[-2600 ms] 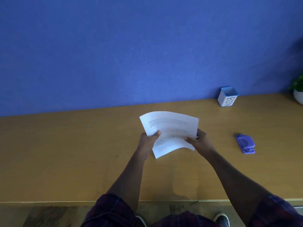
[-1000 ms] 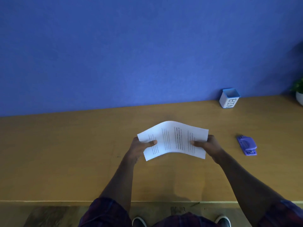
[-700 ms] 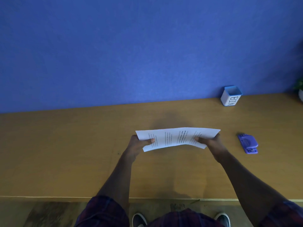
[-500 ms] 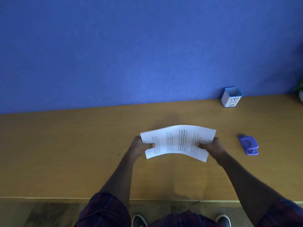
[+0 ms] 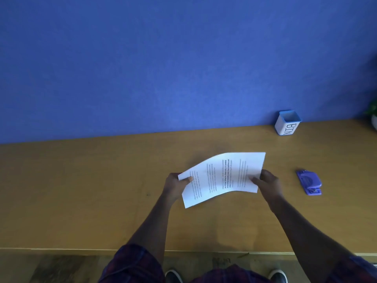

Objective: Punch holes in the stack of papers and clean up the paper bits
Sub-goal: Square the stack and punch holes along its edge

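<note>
Both hands pinch the stack of papers (image 5: 222, 177) above the desk (image 5: 81, 190), left hand (image 5: 174, 185) and right hand (image 5: 268, 182) at opposite edges. Sheets could splay if it bows further; the hole punch (image 5: 309, 181) waits at 3 o'clock.

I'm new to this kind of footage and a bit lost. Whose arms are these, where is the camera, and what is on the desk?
There is no machine here: a person wears a wide-angle camera on the head, looking forward and down, so you see their own arms. The left hand and the right hand each pinch one end of a stack of papers, printed with text and bowed, held above the wooden desk. On the desk to the right lies a purple hole punch, untouched. Further back, by the blue wall, stands a small white container marked BIN. A potted plant peeks in at the right edge.
</note>
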{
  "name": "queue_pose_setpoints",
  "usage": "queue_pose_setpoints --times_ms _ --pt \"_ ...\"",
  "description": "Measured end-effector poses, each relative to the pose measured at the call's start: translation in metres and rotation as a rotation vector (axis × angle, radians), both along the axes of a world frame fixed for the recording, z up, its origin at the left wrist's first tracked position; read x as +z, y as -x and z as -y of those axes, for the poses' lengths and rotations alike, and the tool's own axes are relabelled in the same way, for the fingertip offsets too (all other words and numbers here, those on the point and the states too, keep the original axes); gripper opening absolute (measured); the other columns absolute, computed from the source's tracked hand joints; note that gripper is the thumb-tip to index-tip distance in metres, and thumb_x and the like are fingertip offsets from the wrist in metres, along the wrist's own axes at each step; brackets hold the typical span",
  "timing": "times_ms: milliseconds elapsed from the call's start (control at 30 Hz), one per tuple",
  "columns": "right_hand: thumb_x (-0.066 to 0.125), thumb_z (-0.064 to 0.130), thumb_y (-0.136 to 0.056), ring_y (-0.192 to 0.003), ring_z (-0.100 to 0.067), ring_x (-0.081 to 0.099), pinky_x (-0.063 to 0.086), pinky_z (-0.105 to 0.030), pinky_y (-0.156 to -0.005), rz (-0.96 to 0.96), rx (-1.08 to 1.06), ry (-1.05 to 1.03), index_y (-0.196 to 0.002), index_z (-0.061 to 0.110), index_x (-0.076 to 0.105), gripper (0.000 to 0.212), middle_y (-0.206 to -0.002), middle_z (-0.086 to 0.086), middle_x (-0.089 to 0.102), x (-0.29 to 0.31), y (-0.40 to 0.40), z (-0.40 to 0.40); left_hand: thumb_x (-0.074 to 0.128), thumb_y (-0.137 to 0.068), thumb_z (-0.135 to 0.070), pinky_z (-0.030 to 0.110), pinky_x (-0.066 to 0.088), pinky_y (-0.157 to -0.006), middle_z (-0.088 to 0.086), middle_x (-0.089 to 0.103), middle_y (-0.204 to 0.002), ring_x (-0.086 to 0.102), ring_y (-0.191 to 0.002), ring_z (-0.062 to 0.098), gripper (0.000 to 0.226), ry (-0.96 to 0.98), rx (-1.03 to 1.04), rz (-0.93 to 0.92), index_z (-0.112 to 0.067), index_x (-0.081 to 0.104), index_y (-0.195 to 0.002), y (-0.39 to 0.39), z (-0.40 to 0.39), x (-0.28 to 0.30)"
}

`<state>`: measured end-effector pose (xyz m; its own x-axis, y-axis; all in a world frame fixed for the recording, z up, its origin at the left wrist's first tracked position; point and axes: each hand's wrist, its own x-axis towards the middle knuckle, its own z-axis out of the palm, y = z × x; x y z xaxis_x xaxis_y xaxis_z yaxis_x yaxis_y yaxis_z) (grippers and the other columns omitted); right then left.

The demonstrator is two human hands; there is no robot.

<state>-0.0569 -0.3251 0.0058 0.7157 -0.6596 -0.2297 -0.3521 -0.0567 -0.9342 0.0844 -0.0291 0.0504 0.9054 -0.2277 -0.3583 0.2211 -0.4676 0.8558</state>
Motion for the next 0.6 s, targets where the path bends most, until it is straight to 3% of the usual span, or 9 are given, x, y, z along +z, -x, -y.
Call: queue_pose_setpoints --times_ms 67,133,200,267,333,433,600 --pt "0.083 0.031 -0.081 -0.107 -0.014 0.058 0.046 -0.031 -0.087 -0.035 -0.097 0.001 -0.129 0.017 0.061 0.055 -0.121 0.000 0.064 0.001 0.000 -0.001 0.080 -0.087 -0.017 0.048 0.058 -0.090 0.008 0.078 -0.107 0.074 -0.099 0.027 0.012 0.122 0.127 -0.041 -0.012 0.077 -0.098 0.003 0.002 0.001" --pt "0.083 0.044 -0.078 -0.110 -0.016 0.055 0.045 -0.034 -0.090 -0.107 -0.170 -0.081 -0.138 0.017 0.051 0.074 -0.125 -0.001 0.058 0.007 0.000 -0.006 0.080 -0.088 -0.014 0.051 0.058 -0.091 0.006 0.076 -0.112 0.072 -0.102 0.026 0.015 0.299 0.241 -0.106 -0.017 0.074 -0.102 0.006 0.004 0.003" --pt "0.082 0.057 -0.073 -0.109 -0.019 0.062 0.050 -0.040 -0.094 -0.096 -0.122 -0.266 -0.132 0.019 0.054 0.076 -0.122 0.001 0.064 0.013 -0.001 -0.011 0.079 -0.089 -0.015 0.050 0.058 -0.087 0.005 0.075 -0.119 0.070 -0.108 0.028 0.027 0.451 0.274 -0.167 -0.014 0.072 -0.114 0.009 0.006 0.005" --pt "0.079 0.065 -0.070 -0.106 -0.023 0.071 0.054 -0.044 -0.093 -0.035 0.070 -0.452 -0.123 0.020 0.064 0.072 -0.118 -0.002 0.073 0.024 -0.004 -0.019 0.081 -0.086 -0.019 0.049 0.056 -0.087 0.005 0.073 -0.123 0.069 -0.111 0.030 0.038 0.561 0.254 -0.231 -0.014 0.069 -0.121 0.013 0.010 0.007" --pt "0.075 0.069 -0.072 -0.106 -0.025 0.073 0.054 -0.045 -0.094 0.023 0.290 -0.499 -0.121 0.023 0.069 0.067 -0.119 -0.002 0.074 0.038 -0.009 -0.029 0.081 -0.084 -0.021 0.053 0.055 -0.094 0.005 0.073 -0.125 0.069 -0.113 0.030 0.039 0.616 0.208 -0.287 -0.018 0.068 -0.121 0.015 0.014 0.008" --pt "0.073 0.054 -0.085 -0.112 -0.028 0.070 0.054 -0.049 -0.097 0.163 0.405 -0.489 -0.125 0.024 0.067 0.051 -0.125 -0.003 0.072 0.055 -0.022 -0.048 0.077 -0.089 -0.019 0.052 0.058 -0.092 0.006 0.074 -0.124 0.070 -0.115 0.030 0.032 0.624 0.145 -0.345 -0.019 0.068 -0.120 0.017 0.020 0.004" --pt "0.079 0.019 -0.086 -0.111 -0.025 0.071 0.060 -0.044 -0.088 0.408 0.162 -0.462 -0.120 0.018 0.071 0.034 -0.122 -0.004 0.073 0.061 -0.029 -0.061 0.080 -0.087 -0.020 0.038 0.061 -0.083 0.006 0.076 -0.119 0.075 -0.106 0.026 0.034 0.509 0.044 -0.286 -0.017 0.070 -0.119 0.008 0.018 0.010"
